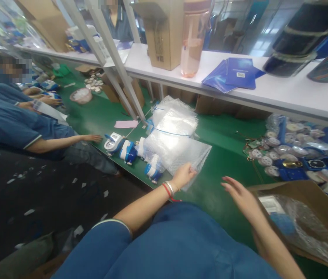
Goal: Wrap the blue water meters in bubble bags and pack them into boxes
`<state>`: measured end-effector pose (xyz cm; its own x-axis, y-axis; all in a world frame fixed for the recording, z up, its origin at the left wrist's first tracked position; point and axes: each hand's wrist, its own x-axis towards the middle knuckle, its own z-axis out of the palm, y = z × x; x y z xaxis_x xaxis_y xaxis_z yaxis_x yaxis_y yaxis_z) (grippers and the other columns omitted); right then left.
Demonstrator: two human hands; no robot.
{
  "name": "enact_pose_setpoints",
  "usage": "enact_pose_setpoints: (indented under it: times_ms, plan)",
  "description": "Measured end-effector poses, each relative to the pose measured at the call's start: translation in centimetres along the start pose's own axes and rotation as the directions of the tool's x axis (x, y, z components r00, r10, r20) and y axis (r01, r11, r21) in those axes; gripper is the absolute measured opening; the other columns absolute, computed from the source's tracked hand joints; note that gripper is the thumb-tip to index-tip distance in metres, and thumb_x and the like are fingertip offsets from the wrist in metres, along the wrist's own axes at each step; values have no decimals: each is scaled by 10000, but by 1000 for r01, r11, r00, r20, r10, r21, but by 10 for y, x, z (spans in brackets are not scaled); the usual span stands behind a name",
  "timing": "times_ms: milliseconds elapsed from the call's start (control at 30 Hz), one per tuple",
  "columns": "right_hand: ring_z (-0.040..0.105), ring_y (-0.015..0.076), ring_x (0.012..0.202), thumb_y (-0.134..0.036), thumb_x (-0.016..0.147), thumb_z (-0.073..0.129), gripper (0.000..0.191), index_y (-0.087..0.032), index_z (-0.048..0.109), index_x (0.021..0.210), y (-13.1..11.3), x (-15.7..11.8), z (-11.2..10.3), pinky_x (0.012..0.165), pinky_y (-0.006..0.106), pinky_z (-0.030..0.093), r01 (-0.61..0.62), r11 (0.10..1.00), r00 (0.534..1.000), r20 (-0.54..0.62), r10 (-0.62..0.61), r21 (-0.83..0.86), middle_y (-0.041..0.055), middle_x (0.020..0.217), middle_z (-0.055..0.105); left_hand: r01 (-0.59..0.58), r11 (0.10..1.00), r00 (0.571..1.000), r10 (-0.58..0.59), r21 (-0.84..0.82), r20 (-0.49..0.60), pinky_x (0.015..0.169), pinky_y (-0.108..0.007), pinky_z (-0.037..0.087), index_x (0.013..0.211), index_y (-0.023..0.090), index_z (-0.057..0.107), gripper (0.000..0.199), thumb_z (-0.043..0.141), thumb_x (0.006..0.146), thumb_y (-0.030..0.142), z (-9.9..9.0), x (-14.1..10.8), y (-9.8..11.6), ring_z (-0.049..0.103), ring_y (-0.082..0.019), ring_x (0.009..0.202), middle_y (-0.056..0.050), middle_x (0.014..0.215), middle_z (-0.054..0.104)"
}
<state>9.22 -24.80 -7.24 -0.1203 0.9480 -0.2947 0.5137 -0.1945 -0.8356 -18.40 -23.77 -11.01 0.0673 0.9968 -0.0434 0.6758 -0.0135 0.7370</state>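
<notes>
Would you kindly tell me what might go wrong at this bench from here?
The blue-and-white device nearest the left hand sits close to the front edge of the green table; a nudge from the arm or the bubble-wrap bags could tip it off.

The pink bottle stands near the edge of the white shelf; if bumped, it might fall toward the bags.

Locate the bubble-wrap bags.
In the head view, the bubble-wrap bags lie at centre on the green tabletop, right of the water meters, by the left hand.
</notes>
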Motion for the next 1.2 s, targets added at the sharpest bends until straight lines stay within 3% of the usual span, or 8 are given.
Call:
enact_pose_setpoints:
  times_ms: [133, 267, 400, 500, 633, 767, 933, 1200]
  plan:
    - [600, 262, 904, -547, 782, 530, 369, -220, 612, 931, -61, 16, 120, 859, 403, 458, 178, 983, 970, 158, -183, 41, 90, 962, 664, 59, 963, 998, -50, -262, 41, 599, -234, 315, 717, 163, 486, 183, 600, 804, 276, -5, -35, 9, 424, -108, 639, 31, 668, 472]
    - [571, 227, 825, -515, 847, 462, 343, -206, 611, 876, -69, 20, 166, 814, 370, 451, 255, 964, 921, 286, -266, 75, 56, 855, 649, 245, 713, 950, -310, -657, 18, 511, -198, 287, 694, 154, 482, 315, 661, 756, 405, -68, -83, -29, 365, -66, 534, 58, 600, 423]
    - [580, 208, 866, -475, 804, 548, 354, -165, 640, 947, -78, 12, 207, 827, 340, 448, 184, 978, 777, 595, -205, 96, 59, 934, 659, 152, 389, 715, -678, -909, -171, 444, -174, 248, 816, 145, 535, 393, 712, 671, 464, -159, -148, -94, 337, -40, 444, 76, 573, 446]
    - [599, 195, 964, -448, 781, 601, 399, -189, 650, 1081, -90, 11, 262, 865, 304, 450, 47, 989, 546, 826, -143, 140, 50, 1062, 665, 96, 500, 452, -792, -861, -410, 475, -179, 302, 770, 141, 542, 408, 712, 642, 490, -228, -205, -136, 405, -58, 477, 65, 578, 481]
    - [614, 226, 956, -383, 776, 611, 301, -162, 694, 961, -103, 23, 354, 885, 317, 436, -41, 973, 845, 512, 155, -227, 78, 985, 688, 341, 698, 307, -716, -630, -627, 489, -202, 316, 651, 150, 505, 409, 658, 693, 527, -297, -266, -169, 403, -83, 487, 63, 520, 446]
    - [528, 352, 1119, -528, 833, 497, 539, -42, 655, 1005, -106, 30, 426, 959, 419, 376, -229, 906, 944, 146, 296, -357, 259, 1081, 613, 433, 652, 356, -758, -622, -547, 504, -214, 337, 721, 157, 531, 401, 633, 709, 545, -327, -290, -187, 425, -103, 522, 57, 562, 458]
    - [423, 407, 1209, -585, 800, 512, 758, 39, 479, 1229, -104, 28, 460, 991, 483, 335, -393, 844, 918, -201, 341, -365, 341, 1269, 432, 509, 711, 555, -702, -486, -446, 572, -218, 354, 749, 161, 550, 391, 595, 741, 549, -331, -291, -213, 445, -115, 582, 46, 603, 490]
    - [430, 408, 1218, -511, 680, 695, 783, 13, 494, 1227, -115, 89, 462, 1002, 486, 343, -451, 879, 882, -229, 413, -152, 334, 1266, 463, 551, 788, 711, -616, -275, -340, 624, -219, 364, 752, 171, 557, 264, 590, 732, 433, -315, -277, -247, 488, -128, 623, 37, 645, 529]
